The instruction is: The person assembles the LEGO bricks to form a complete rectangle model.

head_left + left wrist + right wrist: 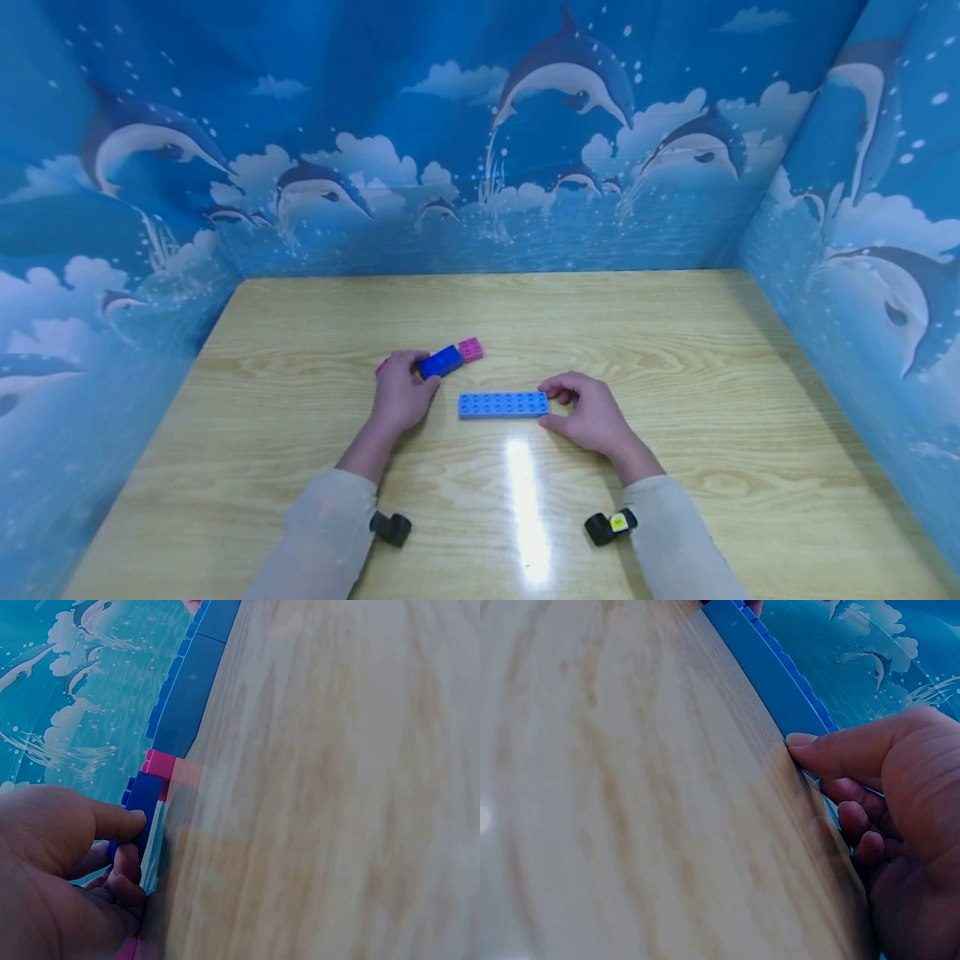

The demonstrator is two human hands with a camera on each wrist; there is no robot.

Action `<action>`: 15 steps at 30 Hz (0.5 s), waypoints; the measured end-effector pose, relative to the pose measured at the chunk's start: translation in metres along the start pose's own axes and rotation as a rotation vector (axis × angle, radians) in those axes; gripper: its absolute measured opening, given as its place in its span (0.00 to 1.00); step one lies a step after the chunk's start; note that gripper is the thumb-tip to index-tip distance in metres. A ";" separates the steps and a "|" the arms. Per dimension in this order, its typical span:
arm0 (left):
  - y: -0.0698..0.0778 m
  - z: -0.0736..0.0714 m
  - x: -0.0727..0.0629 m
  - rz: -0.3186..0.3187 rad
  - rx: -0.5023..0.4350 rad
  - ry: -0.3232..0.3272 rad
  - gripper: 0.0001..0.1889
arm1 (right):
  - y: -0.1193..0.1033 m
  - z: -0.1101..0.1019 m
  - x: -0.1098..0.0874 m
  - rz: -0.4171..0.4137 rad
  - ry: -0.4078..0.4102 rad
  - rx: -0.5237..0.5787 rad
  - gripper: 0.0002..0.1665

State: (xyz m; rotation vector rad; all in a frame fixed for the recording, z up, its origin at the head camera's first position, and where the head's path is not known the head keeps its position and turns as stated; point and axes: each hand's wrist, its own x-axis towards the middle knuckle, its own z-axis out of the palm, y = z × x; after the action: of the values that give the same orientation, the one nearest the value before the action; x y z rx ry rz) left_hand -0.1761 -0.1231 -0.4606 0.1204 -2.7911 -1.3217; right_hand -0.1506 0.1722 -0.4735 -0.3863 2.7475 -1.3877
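Note:
My left hand (401,396) pinches the left end of a dark blue brick (441,362) between thumb and fingers. A small pink brick (471,349) stands at the far right end of that brick. Another pink piece (381,367) peeks out left of the hand, mostly hidden by it. Nearer to me lies a long light blue row (495,406) of studded bricks; the wrist views show a seam between two blocks. The right hand (592,412) grips the row's right end, with thumb on the near side and index finger on the far side.
The bricks lie on a wood-grain table (300,500). A blue dolphin-print curtain (420,217) rises behind it and along both sides. Light glares off the tabletop in front of the light blue row.

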 end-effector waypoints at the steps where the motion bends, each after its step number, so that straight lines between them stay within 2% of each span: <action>1: 0.000 -0.001 0.000 0.009 -0.004 0.002 0.23 | 0.000 0.000 0.000 -0.002 0.000 -0.001 0.23; 9: 0.002 -0.003 -0.003 0.036 -0.062 -0.002 0.22 | 0.000 0.000 0.000 0.002 0.007 -0.004 0.23; 15: 0.010 -0.004 -0.008 0.054 -0.059 -0.051 0.21 | -0.001 0.001 0.000 0.004 0.005 0.009 0.23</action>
State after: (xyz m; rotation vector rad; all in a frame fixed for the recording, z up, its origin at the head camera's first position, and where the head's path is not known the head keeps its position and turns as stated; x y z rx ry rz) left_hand -0.1680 -0.1191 -0.4502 0.0091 -2.7723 -1.4124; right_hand -0.1506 0.1714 -0.4734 -0.3763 2.7434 -1.4020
